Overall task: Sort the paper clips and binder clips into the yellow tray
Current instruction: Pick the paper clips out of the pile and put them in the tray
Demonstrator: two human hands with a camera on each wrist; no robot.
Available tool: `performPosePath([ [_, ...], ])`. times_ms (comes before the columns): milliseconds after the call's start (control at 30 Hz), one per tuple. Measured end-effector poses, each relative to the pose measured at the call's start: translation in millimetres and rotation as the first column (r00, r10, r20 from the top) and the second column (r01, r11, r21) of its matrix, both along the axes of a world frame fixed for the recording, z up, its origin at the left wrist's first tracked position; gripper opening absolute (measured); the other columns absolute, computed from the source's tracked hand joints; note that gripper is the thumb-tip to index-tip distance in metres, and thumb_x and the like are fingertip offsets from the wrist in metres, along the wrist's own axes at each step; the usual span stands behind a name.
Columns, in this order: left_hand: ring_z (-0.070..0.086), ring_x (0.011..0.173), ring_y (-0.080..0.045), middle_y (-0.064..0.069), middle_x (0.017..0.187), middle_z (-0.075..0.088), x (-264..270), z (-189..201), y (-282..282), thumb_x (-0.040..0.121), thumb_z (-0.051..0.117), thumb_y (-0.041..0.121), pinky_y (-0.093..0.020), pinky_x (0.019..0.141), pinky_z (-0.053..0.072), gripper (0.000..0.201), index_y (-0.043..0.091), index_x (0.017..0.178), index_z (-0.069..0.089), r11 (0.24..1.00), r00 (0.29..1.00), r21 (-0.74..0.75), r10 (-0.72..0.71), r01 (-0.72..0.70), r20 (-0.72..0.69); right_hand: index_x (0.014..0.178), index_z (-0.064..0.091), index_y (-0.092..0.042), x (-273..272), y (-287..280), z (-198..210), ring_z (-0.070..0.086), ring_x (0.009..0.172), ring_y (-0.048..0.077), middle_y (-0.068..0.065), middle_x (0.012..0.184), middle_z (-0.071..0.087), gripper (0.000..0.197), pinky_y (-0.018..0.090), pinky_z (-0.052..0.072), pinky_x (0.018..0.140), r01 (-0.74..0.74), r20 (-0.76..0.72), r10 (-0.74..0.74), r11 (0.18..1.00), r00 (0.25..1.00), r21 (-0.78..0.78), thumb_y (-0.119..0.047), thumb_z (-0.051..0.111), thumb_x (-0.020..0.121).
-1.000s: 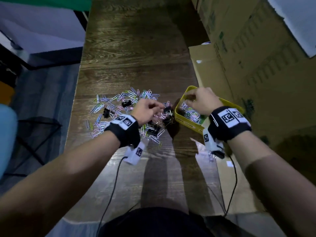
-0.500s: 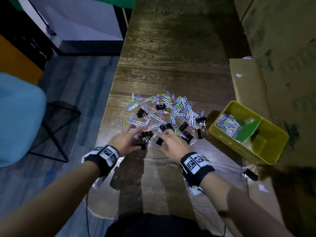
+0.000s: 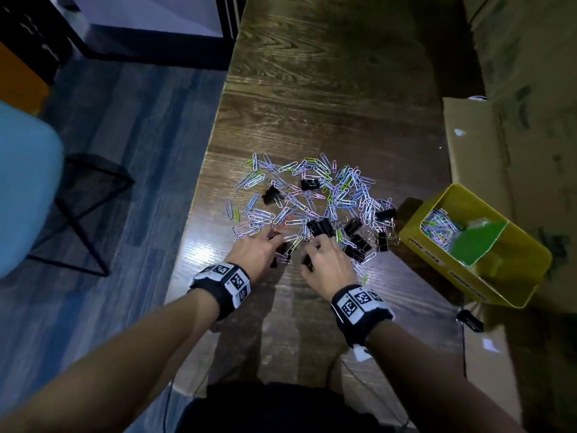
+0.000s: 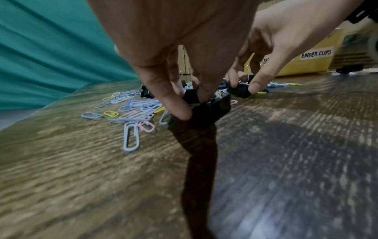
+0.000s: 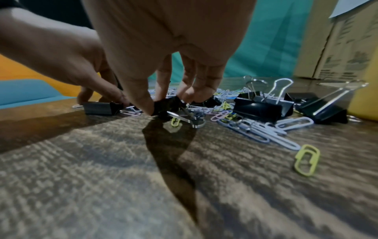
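Observation:
Coloured paper clips (image 3: 312,195) and black binder clips (image 3: 320,228) lie mixed in a pile on the wooden table. My left hand (image 4: 194,106) pinches a black binder clip (image 4: 206,113) at the pile's near edge. Beside it, my right hand (image 5: 165,103) pinches another black binder clip (image 5: 163,106) between thumb and fingers. The yellow tray (image 3: 468,276) stands to the right of the pile. Its far compartment holds paper clips (image 3: 437,226), behind a green divider (image 3: 477,242). A label (image 4: 316,54) on the tray's side reads "BINDER CLIPS".
Cardboard boxes (image 3: 524,73) rise along the table's right side, and flat cardboard (image 3: 468,145) lies under the tray. One stray binder clip (image 3: 470,320) sits near the tray's front. The table's left edge (image 3: 199,195) drops to the floor beside a blue chair (image 3: 22,189).
My right hand left the yellow tray and came back to the near edge of the pile. Both hands now pinch binder clips there.

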State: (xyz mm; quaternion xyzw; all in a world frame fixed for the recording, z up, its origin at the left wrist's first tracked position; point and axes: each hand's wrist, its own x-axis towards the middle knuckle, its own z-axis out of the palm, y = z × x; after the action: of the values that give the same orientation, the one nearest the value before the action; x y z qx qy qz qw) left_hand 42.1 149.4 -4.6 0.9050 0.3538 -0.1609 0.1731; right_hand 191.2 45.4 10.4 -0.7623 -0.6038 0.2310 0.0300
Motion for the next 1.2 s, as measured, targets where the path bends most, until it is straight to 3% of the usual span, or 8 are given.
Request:
performPosePath([
  [167,0.062,0.081,-0.038,-0.006,0.128,0.044,-2,1,1,0.092,0.047,0.022,-0.043,0.064,0.051,0.030,0.028,0.122,0.045,0.996,0.993,-0.031,0.089,-0.087,0.075,0.101,0.062,-0.017,5,-9,8,0.051,0.098,0.018,0.002,0.110,0.043,0.022,0.031,0.046,0.089,0.056,-0.198,-0.032,0.992,0.980,0.114,-0.025,0.066,0.081],
  [367,0.063,0.086,-0.027,0.003,0.111,0.061,-33,7,-1,0.085,0.050,0.027,-0.038,0.065,0.053,0.015,0.029,0.100,0.049,0.986,0.865,-0.088,0.169,-0.145,0.472,0.090,0.065,-0.011,32,-38,14,0.041,0.089,0.002,0.000,0.105,0.038,0.020,0.010,0.031,0.083,0.330,-0.287,-0.257,0.912,0.923,0.245,-0.007,0.072,0.071],
  [433,0.060,0.088,-0.027,0.000,0.104,0.063,-45,6,-6,0.084,0.042,0.034,-0.037,0.069,0.051,0.016,0.029,0.099,0.044,0.987,0.860,-0.097,0.162,-0.131,0.483,0.089,0.067,-0.010,47,-54,9,0.037,0.092,0.001,0.004,0.106,0.039,0.019,0.015,0.032,0.086,0.422,-0.261,-0.363,0.880,0.894,0.218,-0.005,0.072,0.071],
  [567,0.055,0.090,-0.027,-0.002,0.098,0.063,-57,-5,-20,0.086,0.057,0.021,-0.036,0.071,0.048,0.016,0.022,0.098,0.048,0.981,0.885,-0.123,0.190,-0.152,0.425,0.088,0.068,-0.005,72,-89,-3,0.045,0.088,0.017,0.016,0.110,0.042,0.022,0.027,0.041,0.083,0.526,-0.175,-0.497,0.827,0.850,0.200,0.000,0.076,0.068],
  [767,0.050,0.088,-0.018,0.004,0.099,0.061,-53,-22,-56,0.083,0.042,0.027,-0.026,0.075,0.041,0.017,0.024,0.099,0.047,1.000,0.942,0.002,-0.004,0.003,0.335,0.090,0.068,-0.002,92,-120,-23,0.056,0.089,0.032,0.023,0.113,0.044,0.021,0.034,0.046,0.083,0.627,-0.059,-0.625,0.770,0.778,0.118,-0.001,0.073,0.070],
  [900,0.057,0.086,-0.022,0.000,0.102,0.058,-38,-17,-94,0.083,0.035,0.030,-0.026,0.070,0.042,0.022,0.025,0.101,0.048,0.998,0.957,-0.066,-0.001,0.021,0.291,0.095,0.068,-0.008,92,-119,-23,0.051,0.103,0.033,0.018,0.116,0.044,0.024,0.036,0.046,0.091,0.651,-0.031,-0.650,0.758,0.759,0.039,-0.006,0.068,0.072],
  [1033,0.052,0.101,-0.032,-0.012,0.115,0.051,5,-7,-113,0.088,0.046,0.020,-0.037,0.084,0.041,0.026,0.016,0.113,0.051,0.960,0.943,-0.275,0.039,0.057,0.330,0.106,0.065,-0.015,75,-103,-1,0.042,0.117,0.030,0.015,0.128,0.041,0.028,0.039,0.040,0.099,0.637,-0.015,-0.638,0.767,0.770,0.079,-0.012,0.067,0.078],
  [1200,0.049,0.111,-0.027,-0.012,0.124,0.047,28,-3,-89,0.074,0.057,0.007,-0.032,0.098,0.040,0.048,0.009,0.121,0.049,0.864,0.894,-0.427,-0.058,0.268,0.443,0.105,0.063,-0.017,27,-74,9,0.049,0.110,0.022,0.009,0.119,0.047,0.030,0.032,0.040,0.098,0.348,-0.213,-0.293,0.888,0.932,0.301,-0.007,0.063,0.077],
])
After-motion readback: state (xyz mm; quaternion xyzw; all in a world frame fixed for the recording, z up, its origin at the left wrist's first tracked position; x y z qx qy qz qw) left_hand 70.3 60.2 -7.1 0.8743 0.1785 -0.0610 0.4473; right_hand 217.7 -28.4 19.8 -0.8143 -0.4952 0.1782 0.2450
